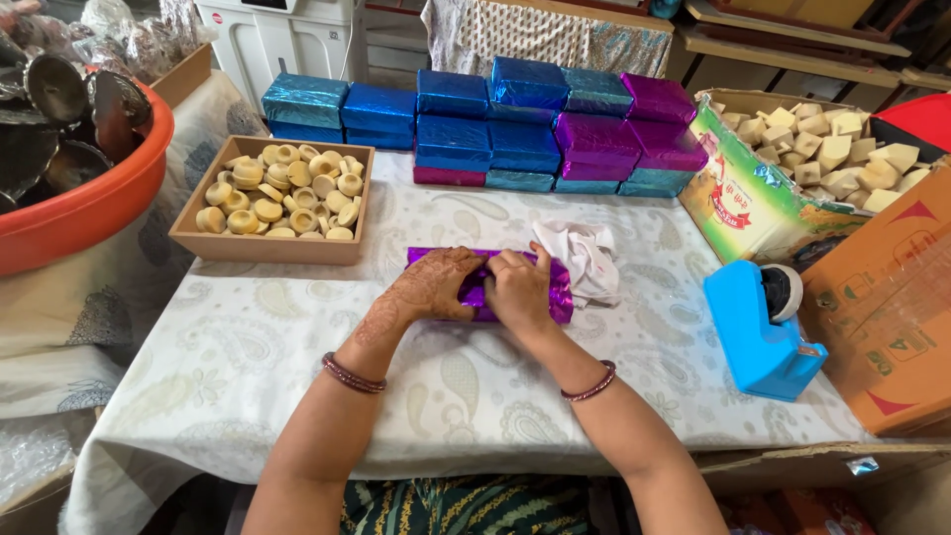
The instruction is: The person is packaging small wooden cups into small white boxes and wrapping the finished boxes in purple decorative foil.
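A box wrapped in shiny purple foil [561, 295] lies on the patterned tablecloth [248, 347] in the middle of the table. My left hand [431, 287], marked with henna, lies flat over its left half. My right hand [519, 290] presses on its top toward the right, fingers bent on the foil. Both hands hold the box down. A crumpled white cloth [586, 256] lies touching the box's right end.
A cardboard tray of small round yellow pieces [272, 203] sits at the left. Stacked blue and purple wrapped boxes [515, 124] line the back. A blue tape dispenser [761, 332] stands at the right, beside cartons of pale cut blocks [827, 149]. An orange tub [69, 213] is far left.
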